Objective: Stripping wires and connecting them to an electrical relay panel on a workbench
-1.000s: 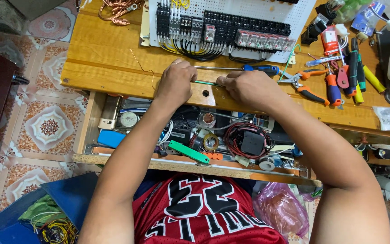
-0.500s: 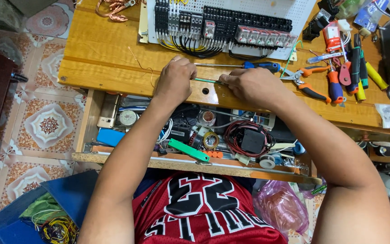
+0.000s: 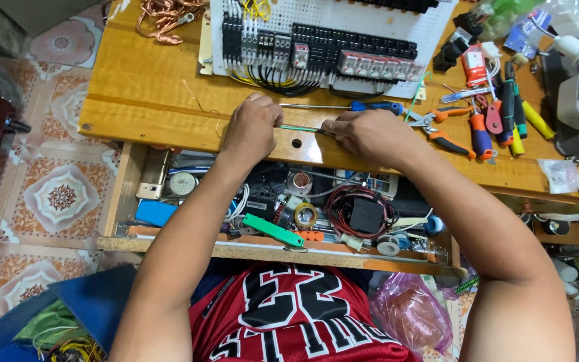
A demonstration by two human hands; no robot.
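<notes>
My left hand (image 3: 252, 127) and my right hand (image 3: 364, 134) rest on the front part of a wooden workbench (image 3: 142, 100). Between them they hold a thin green wire (image 3: 299, 128), stretched level, each hand pinching one end. Just beyond the hands lies a blue-handled screwdriver (image 3: 343, 106). Behind that stands a white perforated panel (image 3: 330, 17) carrying rows of black electrical components and bundled wires.
An open drawer (image 3: 283, 251) below the bench edge is full of tape rolls, cables and small parts. Pliers and several screwdrivers (image 3: 484, 124) lie to the right. A coil of copper wire (image 3: 165, 13) sits at the back left. Patterned floor tiles (image 3: 55, 194) lie left.
Both hands keep their hold on the green wire and stay in the same spot on the bench. Only the camera view has shifted a little.
</notes>
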